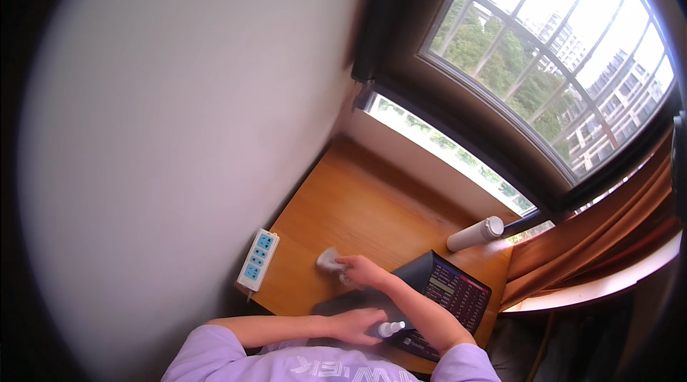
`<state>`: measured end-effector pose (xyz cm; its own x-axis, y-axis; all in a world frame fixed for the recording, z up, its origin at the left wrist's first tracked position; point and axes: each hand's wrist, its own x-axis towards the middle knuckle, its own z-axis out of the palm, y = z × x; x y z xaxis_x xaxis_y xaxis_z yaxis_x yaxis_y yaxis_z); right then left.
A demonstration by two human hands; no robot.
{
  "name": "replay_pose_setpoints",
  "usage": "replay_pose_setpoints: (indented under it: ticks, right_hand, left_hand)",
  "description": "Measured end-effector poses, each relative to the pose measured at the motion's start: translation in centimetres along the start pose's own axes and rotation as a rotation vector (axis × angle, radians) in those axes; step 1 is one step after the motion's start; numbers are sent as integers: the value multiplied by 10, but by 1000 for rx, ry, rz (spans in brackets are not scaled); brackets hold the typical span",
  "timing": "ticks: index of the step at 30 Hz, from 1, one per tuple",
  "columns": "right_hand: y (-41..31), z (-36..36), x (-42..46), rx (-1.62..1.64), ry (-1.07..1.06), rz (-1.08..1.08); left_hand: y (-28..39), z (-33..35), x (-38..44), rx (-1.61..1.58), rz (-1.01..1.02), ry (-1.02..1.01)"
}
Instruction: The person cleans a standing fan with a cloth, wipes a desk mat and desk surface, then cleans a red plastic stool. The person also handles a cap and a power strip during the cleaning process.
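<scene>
My right hand (362, 270) holds a crumpled white cloth or tissue (327, 260) on the wooden table (343, 210), its forearm reaching over a dark mat. Lower down, my left hand (360, 325) is wrapped around a small bottle with a white spray or pump top (390, 329), which points to the right. Most of the bottle's body is hidden by the fingers. The dark desk mat (459, 296), printed with rows of writing, lies under and beside both forearms, partly covered by them.
A white power strip (258, 260) with blue sockets lies at the table's left edge. Near the far right side is a white cylindrical bottle or flask (475, 234). A pale wall (177, 113) borders the left, a barred window (536, 60) the back, and a brown curtain (590, 242) the right.
</scene>
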<state>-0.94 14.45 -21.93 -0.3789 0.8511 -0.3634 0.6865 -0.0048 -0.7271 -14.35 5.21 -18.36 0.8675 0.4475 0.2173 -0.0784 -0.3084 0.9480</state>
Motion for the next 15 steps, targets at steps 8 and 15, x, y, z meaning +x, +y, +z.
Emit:
replay_pose_setpoints:
  ticks: [8,15]
  right_hand:
    - [-6,-158,-126,1345,542,-123]
    - [47,-128,-221,1819,799,-282]
  left_hand:
    - [38,-72,29,166,121,146]
    - [79,-106,37,-106,31,66]
